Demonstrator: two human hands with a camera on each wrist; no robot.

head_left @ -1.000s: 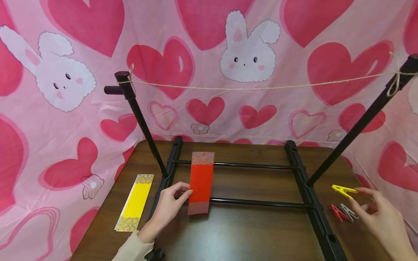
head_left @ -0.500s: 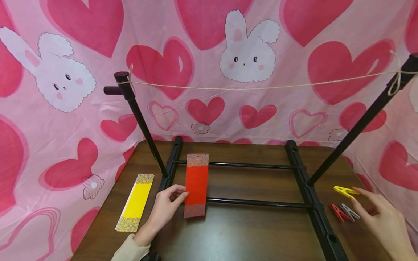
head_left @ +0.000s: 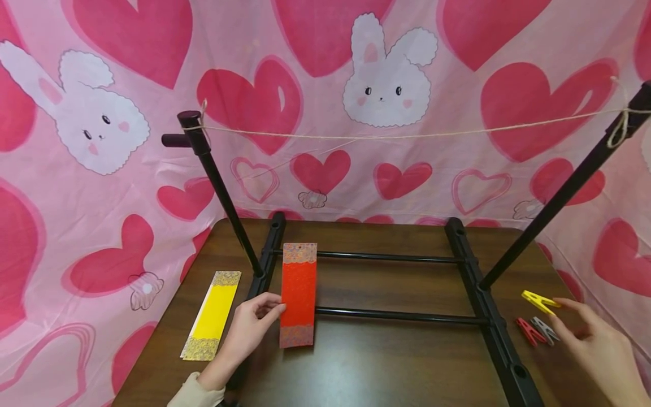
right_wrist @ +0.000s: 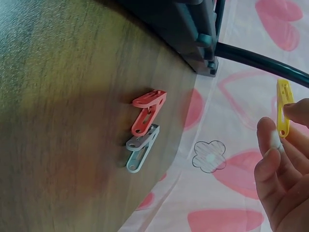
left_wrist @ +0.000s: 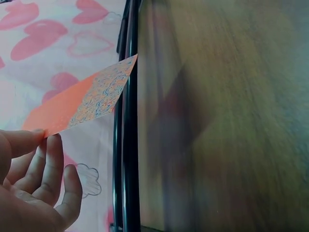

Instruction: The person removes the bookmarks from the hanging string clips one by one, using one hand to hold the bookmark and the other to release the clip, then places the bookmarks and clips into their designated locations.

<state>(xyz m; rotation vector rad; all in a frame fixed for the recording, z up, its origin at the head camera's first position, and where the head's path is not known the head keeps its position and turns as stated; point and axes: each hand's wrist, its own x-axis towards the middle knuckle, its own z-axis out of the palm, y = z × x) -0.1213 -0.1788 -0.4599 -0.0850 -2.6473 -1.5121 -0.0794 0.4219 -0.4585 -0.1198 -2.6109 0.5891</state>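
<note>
My left hand (head_left: 254,325) pinches the left edge of a red paper strip (head_left: 298,294) with patterned bands at both ends and a small hole near the top. In the left wrist view the strip (left_wrist: 82,96) is tilted and raised above the table, casting a shadow. At the right, my right hand (head_left: 597,345) pinches a yellow clothespin (head_left: 540,302) between thumb and forefinger. Below it on the table lie a red clothespin (right_wrist: 147,112) and a grey clothespin (right_wrist: 142,149), side by side. Yellow paper strips (head_left: 212,314) with gold lace-like ends lie left of the left hand.
A black frame stands on the brown table (head_left: 366,367), with crossbars (head_left: 402,315) low down and a slanting post (head_left: 554,200) at each side. A thin string (head_left: 396,136) is stretched between the post tops. A pink heart-and-rabbit cloth (head_left: 315,102) hangs behind.
The left hand has carried the red strip a little left and toward the front. The right hand, with the yellow clothespin, has shifted only slightly.
</note>
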